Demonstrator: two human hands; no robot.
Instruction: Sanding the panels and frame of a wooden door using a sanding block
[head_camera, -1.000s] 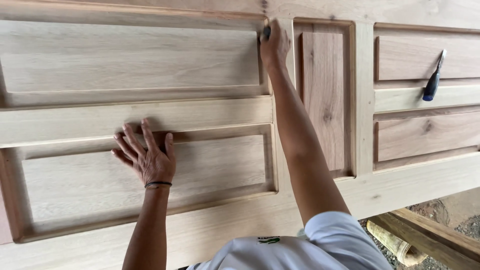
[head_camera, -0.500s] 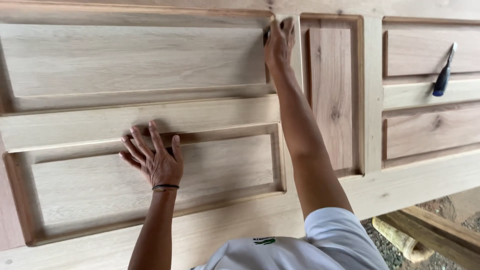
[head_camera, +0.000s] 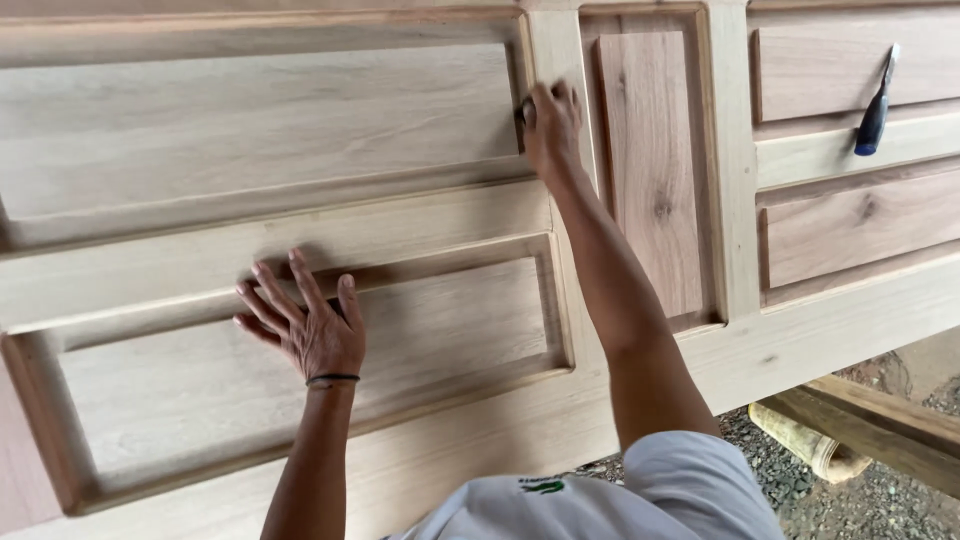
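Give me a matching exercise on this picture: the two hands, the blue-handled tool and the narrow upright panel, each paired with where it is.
Things:
1. left hand
2. right hand
3. blue-handled tool
4. narrow upright wooden panel

Places:
A. lying on the far-right rail
B. flat on the lower recessed panel
C. just right of the right hand
D. at the upper panel's right edge, on the moulding

Pairs: 1-B, 2-D, 3-A, 4-C

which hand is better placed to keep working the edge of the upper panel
Right. The right hand is already at the upper panel's right edge, gripping something small and dark. The left hand lies flat, fingers spread, on the lower panel, apparently bracing.
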